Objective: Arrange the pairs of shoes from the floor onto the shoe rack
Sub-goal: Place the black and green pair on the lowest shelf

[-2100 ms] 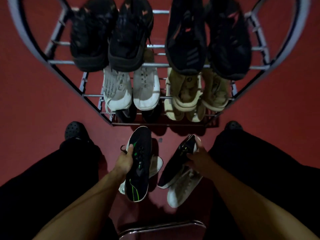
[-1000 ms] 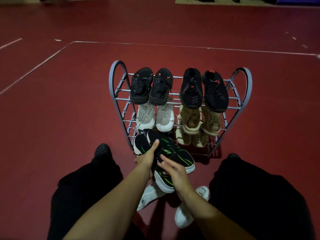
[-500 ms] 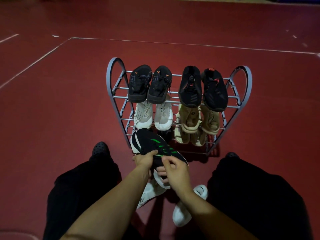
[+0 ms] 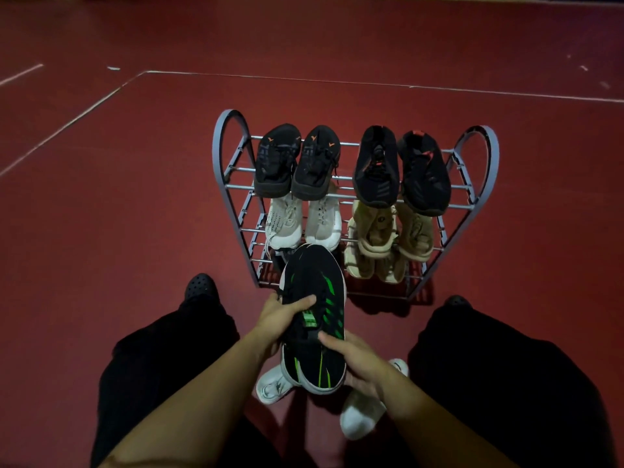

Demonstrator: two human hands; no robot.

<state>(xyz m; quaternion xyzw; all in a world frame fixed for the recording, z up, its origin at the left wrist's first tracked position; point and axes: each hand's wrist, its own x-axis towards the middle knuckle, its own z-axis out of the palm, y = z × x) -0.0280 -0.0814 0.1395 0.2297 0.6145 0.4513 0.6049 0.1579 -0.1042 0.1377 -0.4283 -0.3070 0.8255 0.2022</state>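
A pair of black sneakers with green stripes [image 4: 314,298] is held together in front of the grey metal shoe rack [image 4: 221,153], toes toward its lower left. My left hand [image 4: 278,320] grips the pair from the left with the thumb across the top. My right hand [image 4: 358,366] grips the heel end from the right. Under my hands, two white shoes [image 4: 270,386] [image 4: 359,420] lie on the red floor [image 4: 118,214]. The rack's top shelf holds two black pairs [image 4: 293,163] [image 4: 401,170].
A white pair [image 4: 304,221] and a beige pair [image 4: 391,231] fill the rack's middle shelf, with more beige shoes [image 4: 371,268] lower right. The lower left shelf is mostly hidden behind the held sneakers. My knees in black trousers flank the rack.
The two green-striped sneakers, held apart one per hand at first, have been brought together and turned to point straight at the rack. My head has lifted, so the whole rack shows.
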